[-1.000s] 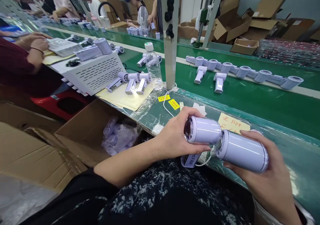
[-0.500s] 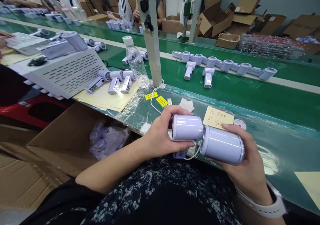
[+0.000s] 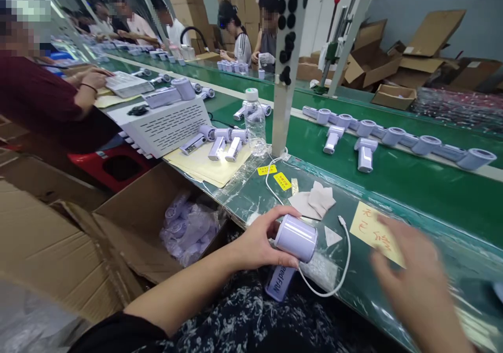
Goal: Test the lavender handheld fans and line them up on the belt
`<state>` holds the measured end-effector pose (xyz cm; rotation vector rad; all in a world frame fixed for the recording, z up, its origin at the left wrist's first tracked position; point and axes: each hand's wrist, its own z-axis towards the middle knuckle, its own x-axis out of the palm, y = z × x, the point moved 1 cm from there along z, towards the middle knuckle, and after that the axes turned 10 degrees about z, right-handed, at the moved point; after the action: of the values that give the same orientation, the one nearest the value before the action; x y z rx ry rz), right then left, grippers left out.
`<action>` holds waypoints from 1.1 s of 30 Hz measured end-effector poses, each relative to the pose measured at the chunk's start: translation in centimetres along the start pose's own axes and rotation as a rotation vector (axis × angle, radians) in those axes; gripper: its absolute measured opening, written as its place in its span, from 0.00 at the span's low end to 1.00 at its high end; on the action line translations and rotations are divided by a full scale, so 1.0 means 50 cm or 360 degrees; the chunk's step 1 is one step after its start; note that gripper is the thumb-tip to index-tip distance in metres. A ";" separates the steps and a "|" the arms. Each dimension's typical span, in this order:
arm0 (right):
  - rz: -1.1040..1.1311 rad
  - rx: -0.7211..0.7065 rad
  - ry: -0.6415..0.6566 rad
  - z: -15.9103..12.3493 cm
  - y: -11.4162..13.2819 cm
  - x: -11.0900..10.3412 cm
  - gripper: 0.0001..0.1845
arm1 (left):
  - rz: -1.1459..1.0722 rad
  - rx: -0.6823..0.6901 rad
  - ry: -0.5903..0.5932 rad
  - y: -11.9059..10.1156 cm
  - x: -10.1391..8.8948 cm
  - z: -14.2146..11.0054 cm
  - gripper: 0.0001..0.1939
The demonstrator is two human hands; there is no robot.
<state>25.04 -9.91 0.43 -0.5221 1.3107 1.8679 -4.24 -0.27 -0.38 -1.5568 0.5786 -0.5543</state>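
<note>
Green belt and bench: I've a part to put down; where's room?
Bare: green conveyor belt between the lavender plastic fan row and green bench, right of the two loose T-shaped fans. Crowded: bench around the left hand and thin white cable.

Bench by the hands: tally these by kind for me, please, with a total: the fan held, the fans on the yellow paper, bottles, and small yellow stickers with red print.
Fan held in the left hand: 1
Fans on the yellow paper: 3
Bottle: 1
Yellow stickers: 2
Total: 7
</note>
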 end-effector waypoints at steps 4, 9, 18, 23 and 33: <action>0.0308 -0.0040 0.0416 0.160 0.115 0.158 0.24 | -0.0252 -0.0113 -0.0211 0.024 -0.026 -0.014 0.43; 0.1027 0.0148 0.0575 0.387 0.238 0.310 0.40 | -0.0427 -0.0217 -0.0422 0.072 -0.056 -0.031 0.46; 0.1272 0.0450 0.0273 0.552 0.275 0.481 0.57 | -0.0413 -0.0211 -0.0184 0.104 -0.068 -0.030 0.46; 0.1494 0.0458 0.0279 0.435 0.224 0.292 0.44 | -0.0390 -0.0153 -0.0154 0.107 -0.074 -0.031 0.46; 0.2509 0.2003 0.0524 -0.018 0.138 0.102 0.35 | -0.0120 -0.0393 -0.0066 0.073 -0.083 -0.019 0.45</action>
<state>16.40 -10.01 0.63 1.2579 3.1604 1.2759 -8.10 1.56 -3.99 -1.8252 0.5747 -0.5207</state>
